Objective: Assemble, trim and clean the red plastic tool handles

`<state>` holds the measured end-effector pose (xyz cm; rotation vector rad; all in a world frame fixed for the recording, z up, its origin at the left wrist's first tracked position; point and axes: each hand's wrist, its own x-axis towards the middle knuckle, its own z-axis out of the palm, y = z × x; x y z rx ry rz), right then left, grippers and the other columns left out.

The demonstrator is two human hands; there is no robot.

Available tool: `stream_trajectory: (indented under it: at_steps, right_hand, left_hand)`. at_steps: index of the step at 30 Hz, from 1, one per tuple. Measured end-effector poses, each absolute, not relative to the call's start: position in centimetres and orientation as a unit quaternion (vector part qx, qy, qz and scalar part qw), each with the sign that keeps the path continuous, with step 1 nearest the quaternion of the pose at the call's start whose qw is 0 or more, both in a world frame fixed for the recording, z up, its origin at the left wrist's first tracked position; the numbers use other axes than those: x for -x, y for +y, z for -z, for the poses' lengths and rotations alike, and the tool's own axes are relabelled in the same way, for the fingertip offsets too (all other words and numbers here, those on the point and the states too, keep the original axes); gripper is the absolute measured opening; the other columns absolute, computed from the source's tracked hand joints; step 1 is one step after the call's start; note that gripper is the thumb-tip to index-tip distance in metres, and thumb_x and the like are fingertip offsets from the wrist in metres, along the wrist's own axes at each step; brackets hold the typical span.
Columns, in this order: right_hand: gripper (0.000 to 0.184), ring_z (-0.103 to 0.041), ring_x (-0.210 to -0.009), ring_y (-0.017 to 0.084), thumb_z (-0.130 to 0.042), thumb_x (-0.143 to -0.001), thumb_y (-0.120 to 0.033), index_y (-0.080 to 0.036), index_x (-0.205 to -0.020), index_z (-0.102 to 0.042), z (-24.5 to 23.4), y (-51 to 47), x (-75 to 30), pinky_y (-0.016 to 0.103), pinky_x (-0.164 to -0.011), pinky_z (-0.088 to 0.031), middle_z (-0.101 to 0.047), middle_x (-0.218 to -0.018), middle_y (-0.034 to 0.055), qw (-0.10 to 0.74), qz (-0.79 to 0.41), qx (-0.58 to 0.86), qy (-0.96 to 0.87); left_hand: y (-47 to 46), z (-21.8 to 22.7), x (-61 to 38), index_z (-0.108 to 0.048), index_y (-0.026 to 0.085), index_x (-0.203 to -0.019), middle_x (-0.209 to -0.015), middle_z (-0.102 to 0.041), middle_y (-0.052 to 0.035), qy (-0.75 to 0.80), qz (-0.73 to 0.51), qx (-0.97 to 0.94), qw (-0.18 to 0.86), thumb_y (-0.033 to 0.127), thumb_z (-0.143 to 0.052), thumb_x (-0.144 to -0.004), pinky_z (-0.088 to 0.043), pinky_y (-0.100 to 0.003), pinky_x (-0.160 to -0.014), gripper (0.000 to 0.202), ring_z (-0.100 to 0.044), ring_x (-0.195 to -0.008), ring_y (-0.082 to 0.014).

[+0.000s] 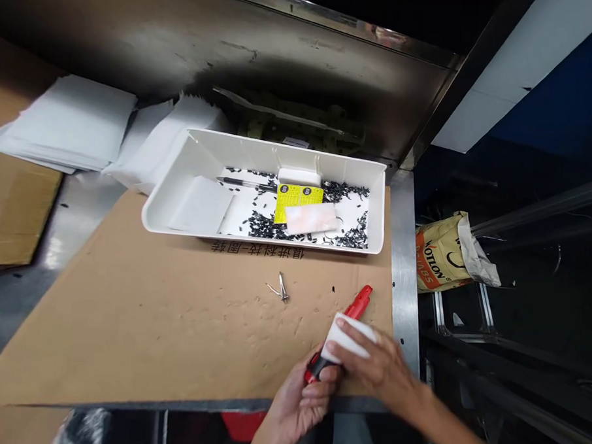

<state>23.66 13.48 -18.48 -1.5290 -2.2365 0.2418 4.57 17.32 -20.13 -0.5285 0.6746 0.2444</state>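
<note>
A sheet of cardboard (124,332) is lying across a steel bench (404,272) and reaching out ahead of the grip. Off to the right of the grip, a printed sack (444,251) is slumping in the dark space beside the bench. Far ahead and to the left, stacks of white sheets (69,124) are lying beyond the cardboard's edge. Straight ahead, a white tray (164,203) is sitting on the cardboard, carrying a pen (243,184), yellow cards (299,202), and scattered black bits (349,191). No hand is reaching into it. A small metal clip (282,288) is lying just ahead of the grip.

The left hand (301,399) is curling its fingers around the lower end of a red-and-black tool (364,298), and the right hand (368,356) is pressing a white pad (347,335) against the tool's middle. The pad is already covering that section, while the tool's red tip and lower end are staying exposed.
</note>
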Motion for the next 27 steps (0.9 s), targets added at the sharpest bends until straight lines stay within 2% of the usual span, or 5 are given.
stream_trajectory:
  at_steps: [8,11,14,23,27]
  right_hand:
    - [0.043,-0.048,-0.133,0.017,-0.036,-0.099,-0.021,-0.023,-0.141,-0.047,19.6,14.4,-23.3,0.029,-0.095,-0.057,-0.057,-0.139,0.0061,0.253,-0.035,0.53,-0.809]
    - [0.044,-0.051,-0.13,0.02,-0.034,-0.098,-0.016,-0.021,-0.139,-0.048,19.5,14.4,-23.4,0.032,-0.093,-0.058,-0.052,-0.143,0.0098,0.241,-0.038,0.627,-0.74]
    - [0.043,-0.042,-0.137,0.021,-0.039,-0.098,-0.022,-0.022,-0.14,-0.048,19.4,14.2,-23.2,0.033,-0.099,-0.054,-0.052,-0.144,0.0076,0.255,-0.048,0.548,-0.795]
    - [0.041,-0.036,-0.141,0.019,-0.04,-0.098,-0.024,-0.029,-0.137,-0.052,18.3,13.9,-23.1,0.031,-0.101,-0.054,-0.055,-0.141,-0.0016,0.239,-0.073,0.544,-0.801]
    - [0.041,-0.039,-0.139,0.02,-0.038,-0.098,-0.02,-0.025,-0.135,-0.054,18.4,13.5,-22.8,0.033,-0.099,-0.055,-0.053,-0.144,0.0032,0.242,-0.072,0.61,-0.752]
  left_hand:
    - [17.4,20.4,-4.1,-0.045,0.013,-0.067,-0.055,-0.041,0.0043,0.354,-0.126,0.21,0.903,0.019,-0.037,-0.098,-0.017,-0.004,-0.033,0.033,-0.031,-0.034,0.0024]
    - [17.5,20.3,-4.3,-0.047,0.012,-0.067,-0.056,-0.044,0.0037,0.364,-0.127,0.184,0.904,0.02,-0.039,-0.097,-0.017,-0.004,-0.032,0.032,-0.031,-0.033,0.0028]
    - [17.6,20.2,-4.6,-0.045,0.013,-0.06,-0.051,-0.042,0.0041,0.377,-0.123,0.154,0.905,0.018,-0.042,-0.095,-0.016,-0.005,-0.031,0.035,-0.028,-0.031,0.003]
    - [16.5,19.7,-5.5,-0.055,0.012,-0.061,-0.043,-0.047,-0.0002,0.413,-0.162,0.075,0.893,0.021,-0.049,-0.09,-0.022,-0.01,-0.033,0.031,-0.03,-0.03,-0.0019]
    - [16.6,19.7,-5.4,-0.059,0.011,-0.064,-0.043,-0.046,-0.0001,0.41,-0.161,0.079,0.894,0.023,-0.05,-0.091,-0.02,-0.01,-0.031,0.03,-0.028,-0.029,-0.001]
